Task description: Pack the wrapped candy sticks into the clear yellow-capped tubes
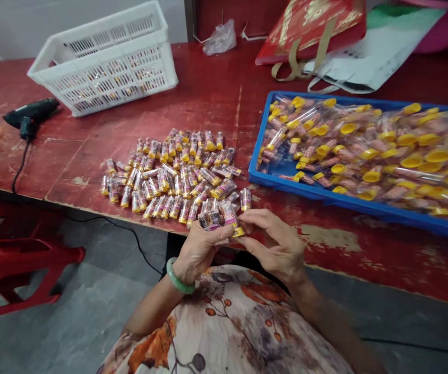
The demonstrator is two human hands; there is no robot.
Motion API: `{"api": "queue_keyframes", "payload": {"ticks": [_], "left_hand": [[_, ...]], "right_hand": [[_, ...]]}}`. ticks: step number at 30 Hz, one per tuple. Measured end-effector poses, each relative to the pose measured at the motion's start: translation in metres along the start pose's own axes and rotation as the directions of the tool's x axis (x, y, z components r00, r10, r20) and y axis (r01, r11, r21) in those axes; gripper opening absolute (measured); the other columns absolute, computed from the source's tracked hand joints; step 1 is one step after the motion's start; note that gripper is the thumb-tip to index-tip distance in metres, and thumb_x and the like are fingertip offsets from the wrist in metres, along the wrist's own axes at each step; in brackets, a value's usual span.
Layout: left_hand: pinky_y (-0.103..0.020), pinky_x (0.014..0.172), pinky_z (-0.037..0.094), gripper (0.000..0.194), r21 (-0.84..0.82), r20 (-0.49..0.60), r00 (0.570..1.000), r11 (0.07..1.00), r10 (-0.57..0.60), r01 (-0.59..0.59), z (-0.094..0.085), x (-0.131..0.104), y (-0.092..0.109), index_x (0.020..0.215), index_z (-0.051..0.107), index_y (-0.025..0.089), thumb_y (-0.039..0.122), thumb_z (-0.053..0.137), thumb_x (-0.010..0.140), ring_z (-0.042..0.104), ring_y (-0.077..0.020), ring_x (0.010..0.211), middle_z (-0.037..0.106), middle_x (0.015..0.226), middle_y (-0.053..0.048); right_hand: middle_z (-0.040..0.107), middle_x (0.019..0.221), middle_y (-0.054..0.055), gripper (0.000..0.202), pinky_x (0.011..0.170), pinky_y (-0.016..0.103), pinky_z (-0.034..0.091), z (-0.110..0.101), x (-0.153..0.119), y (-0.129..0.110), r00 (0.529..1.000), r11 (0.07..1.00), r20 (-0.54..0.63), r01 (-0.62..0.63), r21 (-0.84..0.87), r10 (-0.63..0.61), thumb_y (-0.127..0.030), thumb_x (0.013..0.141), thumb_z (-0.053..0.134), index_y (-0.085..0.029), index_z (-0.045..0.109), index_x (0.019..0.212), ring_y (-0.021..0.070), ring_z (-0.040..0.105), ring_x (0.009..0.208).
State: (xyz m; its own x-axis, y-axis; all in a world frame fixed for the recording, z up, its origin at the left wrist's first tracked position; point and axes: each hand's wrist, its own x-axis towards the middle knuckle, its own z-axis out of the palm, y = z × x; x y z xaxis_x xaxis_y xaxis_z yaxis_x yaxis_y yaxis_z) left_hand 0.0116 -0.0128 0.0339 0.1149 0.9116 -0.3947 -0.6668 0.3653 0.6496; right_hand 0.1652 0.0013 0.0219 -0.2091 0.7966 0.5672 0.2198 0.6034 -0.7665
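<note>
My left hand (pixel 202 243), with a green bangle at its wrist, is closed around dark and pink printed labels (pixel 210 221). Its thumb also presses on a small clear tube (pixel 229 215) with a yellow end, lying tilted over the labels. My right hand (pixel 276 244) has its thumb and index finger curved around the yellow end of that tube; its other fingers are partly hidden. Just beyond both hands, many small labelled tubes (pixel 177 179) with yellow ends stand and lie in a group on the red table (pixel 216 104).
At right a blue tray (pixel 260 140) holds yellow-capped tubes in clear plastic. A white slotted crate (pixel 110 67) and a black heat gun (pixel 31 114) with a cord are at back left. Bags (pixel 313 31) lie at back right. A red stool (pixel 9 249) stands below the table's left edge.
</note>
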Motion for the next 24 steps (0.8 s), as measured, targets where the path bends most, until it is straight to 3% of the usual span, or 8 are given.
{"api": "queue_keyframes", "payload": {"ticks": [9,17,22,24], "left_hand": [[-0.029,0.073,0.052,0.039,0.036,0.017,1.0,0.999,0.016,-0.017,-0.002,0.0,-0.003,0.098,0.07,0.015,0.017,0.085,0.061,0.065,-0.0156,0.078,0.071,0.09,-0.004],[-0.031,0.073,0.053,0.035,0.043,0.024,1.0,0.999,0.002,-0.003,-0.005,-0.005,-0.004,0.091,0.071,0.014,0.02,0.086,0.06,0.065,-0.0172,0.078,0.071,0.093,-0.005],[-0.028,0.073,0.053,0.03,0.051,0.003,0.999,0.998,-0.033,0.033,-0.007,-0.006,-0.006,0.087,0.072,0.013,0.019,0.085,0.06,0.064,-0.0144,0.074,0.07,0.087,-0.005],[-0.028,0.074,0.053,0.033,0.061,-0.013,0.999,0.998,-0.033,0.034,-0.011,-0.005,-0.005,0.088,0.072,0.013,0.019,0.086,0.059,0.064,-0.0144,0.075,0.071,0.088,-0.005]], "right_hand": [[0.068,0.099,0.008,0.041,0.069,0.029,0.056,0.013,-0.017,0.004,0.977,0.968,-0.115,0.155,-0.197,-0.18,-0.001,0.076,0.062,-0.022,0.067,0.111,0.0183,0.067,0.084],[0.068,0.095,0.01,0.042,0.066,0.031,0.057,0.018,-0.019,0.0,0.958,0.925,-0.113,0.22,-0.309,-0.265,0.001,0.075,0.062,-0.019,0.066,0.112,0.0198,0.068,0.079],[0.069,0.093,0.008,0.044,0.066,0.032,0.059,0.021,-0.024,0.005,0.946,0.903,-0.133,0.229,-0.364,-0.294,-0.001,0.076,0.062,-0.023,0.064,0.115,0.02,0.068,0.08],[0.069,0.094,0.008,0.044,0.068,0.032,0.059,0.019,-0.024,0.006,0.959,0.912,-0.087,0.225,-0.344,-0.269,-0.002,0.078,0.061,-0.024,0.062,0.116,0.0197,0.068,0.082]]}}
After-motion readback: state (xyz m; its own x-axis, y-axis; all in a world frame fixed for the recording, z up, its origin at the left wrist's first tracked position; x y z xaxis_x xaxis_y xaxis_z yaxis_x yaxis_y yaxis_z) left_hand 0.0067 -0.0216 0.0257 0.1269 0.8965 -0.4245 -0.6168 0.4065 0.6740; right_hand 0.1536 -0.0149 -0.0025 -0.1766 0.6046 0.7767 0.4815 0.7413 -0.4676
